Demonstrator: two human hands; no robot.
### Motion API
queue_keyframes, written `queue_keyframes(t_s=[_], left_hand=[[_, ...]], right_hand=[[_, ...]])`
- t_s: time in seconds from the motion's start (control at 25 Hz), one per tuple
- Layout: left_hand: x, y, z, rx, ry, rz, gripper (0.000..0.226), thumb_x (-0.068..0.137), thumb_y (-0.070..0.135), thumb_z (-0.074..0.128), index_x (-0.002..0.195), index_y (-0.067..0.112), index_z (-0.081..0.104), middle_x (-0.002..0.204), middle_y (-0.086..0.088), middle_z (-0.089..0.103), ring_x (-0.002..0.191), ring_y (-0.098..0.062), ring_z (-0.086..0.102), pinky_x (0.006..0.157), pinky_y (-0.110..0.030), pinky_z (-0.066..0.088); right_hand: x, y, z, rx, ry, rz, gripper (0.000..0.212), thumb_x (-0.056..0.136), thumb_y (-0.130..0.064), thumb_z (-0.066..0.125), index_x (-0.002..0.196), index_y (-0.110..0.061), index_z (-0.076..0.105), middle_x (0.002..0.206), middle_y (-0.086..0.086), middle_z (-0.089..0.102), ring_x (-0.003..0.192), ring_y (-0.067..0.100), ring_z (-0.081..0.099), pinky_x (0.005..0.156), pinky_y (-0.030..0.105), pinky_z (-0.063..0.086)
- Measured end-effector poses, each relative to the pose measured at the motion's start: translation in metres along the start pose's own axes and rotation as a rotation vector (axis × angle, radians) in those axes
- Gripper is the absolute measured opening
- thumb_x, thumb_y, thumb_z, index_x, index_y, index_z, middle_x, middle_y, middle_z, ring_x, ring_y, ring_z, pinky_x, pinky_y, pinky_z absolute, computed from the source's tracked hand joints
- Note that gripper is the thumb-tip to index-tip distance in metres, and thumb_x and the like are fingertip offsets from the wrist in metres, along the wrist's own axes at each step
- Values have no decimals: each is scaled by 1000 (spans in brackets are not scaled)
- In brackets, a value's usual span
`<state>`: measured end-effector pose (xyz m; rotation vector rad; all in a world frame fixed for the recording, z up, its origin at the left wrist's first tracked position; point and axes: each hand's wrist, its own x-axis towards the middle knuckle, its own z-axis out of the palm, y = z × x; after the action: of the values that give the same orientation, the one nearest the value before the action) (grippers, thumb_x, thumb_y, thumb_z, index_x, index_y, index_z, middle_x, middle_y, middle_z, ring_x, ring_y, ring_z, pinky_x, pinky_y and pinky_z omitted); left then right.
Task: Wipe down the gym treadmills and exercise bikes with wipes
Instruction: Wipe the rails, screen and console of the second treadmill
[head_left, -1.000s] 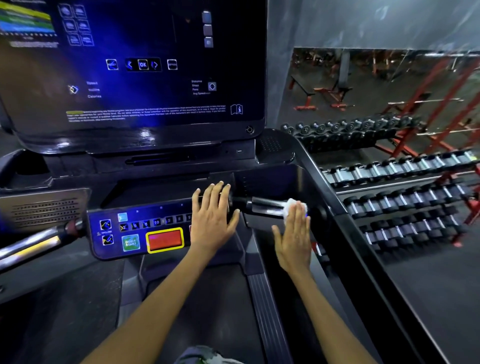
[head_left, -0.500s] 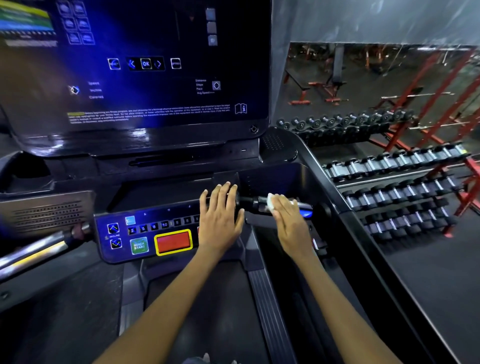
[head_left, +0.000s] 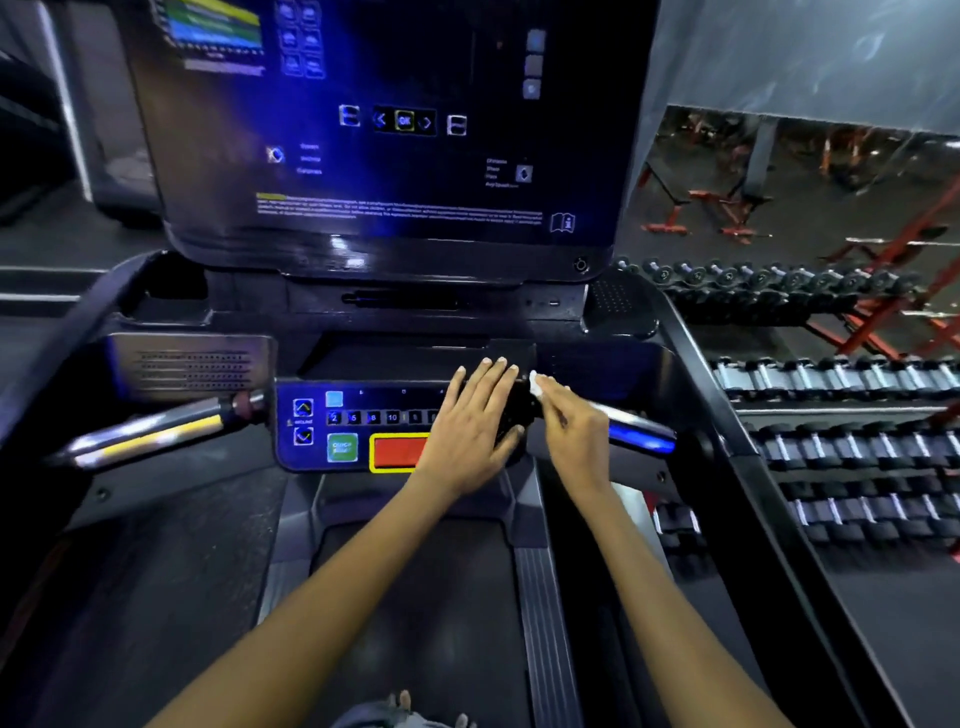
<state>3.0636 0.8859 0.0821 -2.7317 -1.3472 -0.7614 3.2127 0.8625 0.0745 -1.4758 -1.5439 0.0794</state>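
Your left hand (head_left: 470, 431) lies flat, bracing on the dark button panel's (head_left: 358, 426) right edge, while your right hand (head_left: 571, 436) pinches the small white wipe (head_left: 535, 385) against the chrome handlebar (head_left: 639, 428).

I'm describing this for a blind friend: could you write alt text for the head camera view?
A person's right hand wipes a treadmill handlebar with a white wipe, while the left hand rests flat on the control panel below a screen.

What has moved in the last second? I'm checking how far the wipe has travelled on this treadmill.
The right hand slid the wipe leftward along the right handlebar, from near its outer end to its inner end beside the control panel. The left hand stayed flat on the panel.
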Motion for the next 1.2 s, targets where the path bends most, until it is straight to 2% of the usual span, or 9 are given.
queue_keyframes(t_s=[0.32, 0.6, 0.68, 0.76, 0.84, 0.92, 1.04, 1.12, 1.2], left_hand=[[-63, -70, -51, -9, 74, -192, 62, 88, 40, 42, 136, 0, 43, 141, -17, 46, 134, -31, 38, 113, -41, 14], [-136, -172, -107, 54, 70, -345, 59, 87, 41, 43, 130, 2, 49, 137, -17, 50, 130, -25, 34, 109, -42, 18], [-157, -200, -122, 66, 63, -400, 59, 85, 42, 42, 127, 2, 52, 136, -17, 51, 129, -27, 39, 109, -45, 24], [-171, -221, -134, 105, 25, -422, 58, 82, 41, 42, 122, 2, 57, 132, -18, 54, 124, -32, 50, 103, -53, 37], [-184, -244, -145, 161, -10, -451, 57, 79, 41, 43, 117, 2, 60, 129, -19, 56, 119, -36, 55, 97, -58, 40], [-194, -267, -157, 217, -59, -538, 57, 76, 40, 48, 115, 1, 60, 129, -22, 55, 120, -39, 53, 96, -60, 40], [-208, -295, -166, 254, -129, -683, 69, 73, 36, 65, 127, -4, 52, 137, -27, 46, 127, -43, 45, 99, -62, 36], [-215, -303, -167, 291, -229, -728, 79, 81, 42, 58, 144, 2, 32, 152, -20, 26, 141, -34, 26, 106, -58, 28], [-219, -305, -165, 299, -303, -736, 87, 87, 50, 52, 151, 8, 10, 159, -12, 5, 147, -26, 4, 111, -55, 19]], right_hand=[[1, -66, 54, -48, -100, -249, 34, 94, -13, 43, 119, -4, 62, 120, 9, 64, 119, 21, 55, 107, 35, 34], [-15, -150, 154, -21, -127, -522, 30, 89, -6, 46, 109, 3, 66, 113, 14, 67, 115, 30, 57, 108, 36, 32], [-17, -172, 186, -80, -182, -632, 29, 86, -4, 47, 106, 2, 68, 111, 14, 68, 114, 31, 56, 108, 37, 31], [-20, -184, 210, -202, -239, -692, 30, 82, -7, 49, 104, -2, 69, 108, 11, 69, 107, 30, 63, 103, 44, 38], [-23, -199, 232, -258, -268, -698, 35, 83, -13, 44, 104, -5, 70, 107, 9, 70, 101, 27, 66, 92, 49, 47], [-26, -219, 253, -279, -315, -680, 34, 82, -17, 45, 102, -8, 72, 103, 6, 71, 96, 24, 68, 87, 44, 51], [-35, -251, 284, -262, -468, -709, 30, 74, -18, 58, 99, -11, 73, 100, 4, 72, 90, 21, 69, 83, 37, 54], [-37, -256, 292, -269, -503, -761, 33, 79, -20, 50, 102, -12, 72, 102, 4, 72, 92, 20, 69, 85, 36, 53], [-30, -245, 285, -336, -439, -806, 34, 80, -21, 48, 103, -12, 72, 102, 3, 72, 92, 19, 69, 84, 37, 53]])
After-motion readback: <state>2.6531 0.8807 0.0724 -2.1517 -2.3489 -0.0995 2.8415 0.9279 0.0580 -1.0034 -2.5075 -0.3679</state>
